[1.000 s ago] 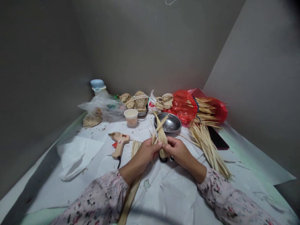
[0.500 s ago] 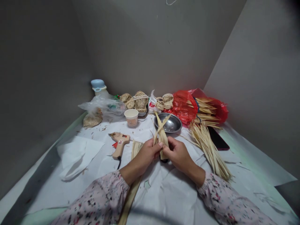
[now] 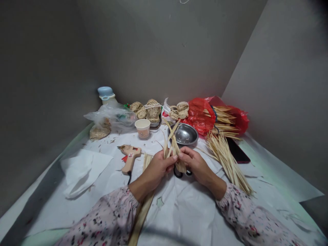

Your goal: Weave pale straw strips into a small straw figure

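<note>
Between my hands stand several pale dried leaf strips [image 3: 174, 147], their tips crossing upward in front of a steel bowl. My left hand [image 3: 161, 166] pinches them from the left, thumb pressed inward. From the right, my right hand [image 3: 193, 163] grips the same strips, its thumb and forefinger close to the left thumb. Black scissor handles [image 3: 178, 172] show on the table just below the strips; the blades are hidden. A long flat bundle of strips [image 3: 143, 213] lies under my left forearm.
A glue gun [image 3: 131, 158], paper cup [image 3: 142, 128] and steel bowl [image 3: 187, 134] surround my hands. To the right lie a leaf-strip bundle [image 3: 232, 164] and a phone [image 3: 238, 150]. Woven pieces [image 3: 153, 111] and a red bag [image 3: 202, 116] line the back; white paper [image 3: 85, 171] lies left.
The strips between my hands have turned and spread, with more tips showing on the left. My right hand has shifted slightly right, and more of the scissor handles shows.
</note>
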`<act>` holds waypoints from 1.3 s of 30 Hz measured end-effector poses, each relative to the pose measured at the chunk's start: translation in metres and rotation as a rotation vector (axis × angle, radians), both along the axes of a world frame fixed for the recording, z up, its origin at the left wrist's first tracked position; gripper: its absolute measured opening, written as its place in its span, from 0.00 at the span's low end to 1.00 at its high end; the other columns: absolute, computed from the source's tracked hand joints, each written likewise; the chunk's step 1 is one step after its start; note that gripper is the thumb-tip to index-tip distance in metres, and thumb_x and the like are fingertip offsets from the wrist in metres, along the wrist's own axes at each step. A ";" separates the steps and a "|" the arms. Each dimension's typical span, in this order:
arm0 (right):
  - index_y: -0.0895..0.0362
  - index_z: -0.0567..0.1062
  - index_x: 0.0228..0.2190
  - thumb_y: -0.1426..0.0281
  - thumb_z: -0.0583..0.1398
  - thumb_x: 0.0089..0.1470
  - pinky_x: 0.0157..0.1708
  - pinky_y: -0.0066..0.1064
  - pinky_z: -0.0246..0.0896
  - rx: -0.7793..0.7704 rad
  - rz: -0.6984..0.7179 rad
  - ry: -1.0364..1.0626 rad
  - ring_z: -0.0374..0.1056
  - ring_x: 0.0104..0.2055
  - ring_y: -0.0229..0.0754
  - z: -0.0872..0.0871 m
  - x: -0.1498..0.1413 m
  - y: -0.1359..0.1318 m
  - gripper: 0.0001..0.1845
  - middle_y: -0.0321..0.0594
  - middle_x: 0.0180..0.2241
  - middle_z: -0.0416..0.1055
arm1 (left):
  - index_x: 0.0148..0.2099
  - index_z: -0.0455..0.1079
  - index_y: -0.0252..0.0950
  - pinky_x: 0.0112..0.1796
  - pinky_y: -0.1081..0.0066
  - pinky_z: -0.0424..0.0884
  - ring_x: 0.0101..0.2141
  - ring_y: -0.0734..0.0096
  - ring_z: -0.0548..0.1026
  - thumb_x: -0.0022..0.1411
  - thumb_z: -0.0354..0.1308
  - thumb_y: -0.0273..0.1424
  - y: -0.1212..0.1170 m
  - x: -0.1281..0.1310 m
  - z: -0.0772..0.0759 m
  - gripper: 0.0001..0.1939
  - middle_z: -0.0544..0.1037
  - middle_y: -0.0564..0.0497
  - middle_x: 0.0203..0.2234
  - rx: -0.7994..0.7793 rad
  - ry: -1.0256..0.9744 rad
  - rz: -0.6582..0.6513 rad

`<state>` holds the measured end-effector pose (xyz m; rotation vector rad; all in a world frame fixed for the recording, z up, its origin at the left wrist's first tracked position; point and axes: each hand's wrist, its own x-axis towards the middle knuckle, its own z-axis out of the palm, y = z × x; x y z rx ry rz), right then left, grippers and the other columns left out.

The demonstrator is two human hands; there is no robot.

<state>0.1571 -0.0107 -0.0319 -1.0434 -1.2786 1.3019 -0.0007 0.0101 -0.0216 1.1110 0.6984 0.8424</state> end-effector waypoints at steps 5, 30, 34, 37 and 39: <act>0.56 0.70 0.31 0.56 0.61 0.53 0.21 0.26 0.50 0.011 -0.075 -0.021 0.55 0.21 0.33 -0.005 0.000 0.002 0.15 0.30 0.21 0.63 | 0.33 0.65 0.34 0.21 0.72 0.45 0.18 0.80 0.53 0.53 0.64 0.34 0.000 0.001 -0.001 0.12 0.60 0.58 0.17 0.005 0.007 -0.016; 0.56 0.70 0.34 0.56 0.61 0.53 0.23 0.27 0.58 0.050 -0.120 -0.057 0.62 0.24 0.36 -0.001 -0.002 0.002 0.16 0.33 0.25 0.68 | 0.34 0.69 0.32 0.28 0.74 0.59 0.23 0.76 0.64 0.50 0.64 0.31 -0.005 0.011 0.002 0.11 0.70 0.54 0.23 -0.021 0.015 0.076; 0.55 0.69 0.38 0.58 0.61 0.54 0.31 0.31 0.63 0.152 -0.232 -0.105 0.67 0.31 0.40 -0.002 -0.004 0.000 0.15 0.38 0.31 0.70 | 0.32 0.69 0.33 0.27 0.74 0.59 0.22 0.76 0.64 0.49 0.65 0.32 -0.006 0.011 0.003 0.10 0.68 0.55 0.20 -0.039 0.010 0.099; 0.54 0.69 0.40 0.62 0.61 0.55 0.37 0.36 0.64 0.431 -0.500 -0.276 0.66 0.36 0.43 0.002 -0.004 -0.006 0.13 0.40 0.34 0.68 | 0.33 0.69 0.33 0.28 0.74 0.60 0.24 0.75 0.64 0.50 0.65 0.32 -0.003 0.011 0.001 0.10 0.70 0.54 0.23 -0.008 0.027 0.118; 0.53 0.70 0.42 0.65 0.61 0.54 0.42 0.41 0.63 0.682 -0.554 -0.436 0.66 0.40 0.47 0.007 -0.005 -0.013 0.12 0.43 0.38 0.68 | 0.33 0.69 0.34 0.30 0.73 0.61 0.26 0.73 0.66 0.51 0.64 0.32 0.001 0.014 0.000 0.09 0.71 0.53 0.25 0.060 0.051 0.150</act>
